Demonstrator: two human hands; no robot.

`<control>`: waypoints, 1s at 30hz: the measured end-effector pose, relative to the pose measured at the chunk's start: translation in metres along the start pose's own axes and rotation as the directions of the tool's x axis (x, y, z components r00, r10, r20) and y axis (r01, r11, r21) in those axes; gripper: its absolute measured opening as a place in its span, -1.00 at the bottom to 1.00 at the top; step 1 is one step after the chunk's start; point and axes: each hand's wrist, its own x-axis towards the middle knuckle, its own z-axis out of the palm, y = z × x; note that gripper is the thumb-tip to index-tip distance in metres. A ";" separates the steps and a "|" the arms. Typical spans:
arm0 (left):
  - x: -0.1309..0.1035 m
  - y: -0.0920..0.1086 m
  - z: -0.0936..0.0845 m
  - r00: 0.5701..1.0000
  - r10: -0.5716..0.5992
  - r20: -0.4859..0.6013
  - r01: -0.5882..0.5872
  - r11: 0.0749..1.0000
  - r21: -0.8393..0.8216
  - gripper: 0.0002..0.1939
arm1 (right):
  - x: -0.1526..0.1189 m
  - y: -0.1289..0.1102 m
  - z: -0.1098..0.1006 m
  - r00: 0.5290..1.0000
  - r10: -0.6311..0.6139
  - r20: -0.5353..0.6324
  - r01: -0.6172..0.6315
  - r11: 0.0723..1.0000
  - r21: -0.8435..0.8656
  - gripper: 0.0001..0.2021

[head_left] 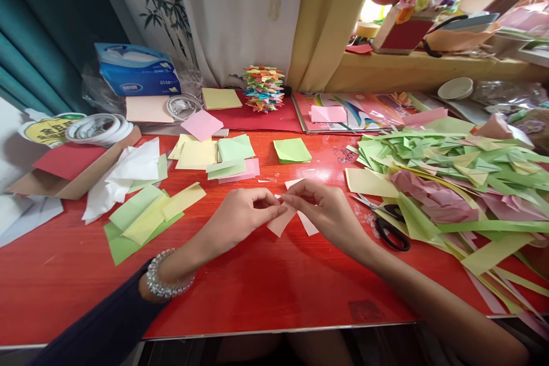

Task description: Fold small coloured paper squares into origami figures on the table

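Note:
My left hand and my right hand meet at the middle of the red table. Both pinch a small pale pink paper piece between thumb and fingers; its lower part hangs below the fingertips. Another pale strip lies under and beside my right fingers. Just beyond the hands sit a green paper square stack, a pale green stack and a cream stack. Scissors with black handles rest to the right of my right hand.
Folded green pieces and strips pile up at the right. At the left are green and yellow sheets, a tissue and a cardboard box with tape rolls. A colourful paper stack stands at the back.

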 end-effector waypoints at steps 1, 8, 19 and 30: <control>0.000 0.001 -0.001 1.000 -0.006 0.003 0.006 1.000 -0.007 -0.69 | 0.000 0.000 0.000 1.000 0.012 -0.004 -0.012 1.000 0.003 -0.83; 0.001 0.007 -0.009 0.995 -0.059 0.079 0.061 0.998 -0.030 -0.76 | 0.016 0.011 -0.024 0.990 0.065 -0.125 -0.051 0.992 0.111 -0.81; -0.001 -0.009 0.004 0.739 0.669 -0.071 -0.471 0.590 0.656 -0.69 | 0.012 0.009 -0.005 0.987 0.163 -0.001 -0.140 0.852 0.505 -0.79; -0.002 -0.006 0.007 0.861 0.493 -0.122 -0.393 0.799 0.455 -0.69 | 0.008 0.003 -0.004 0.994 0.107 0.035 -0.112 0.903 0.415 -0.73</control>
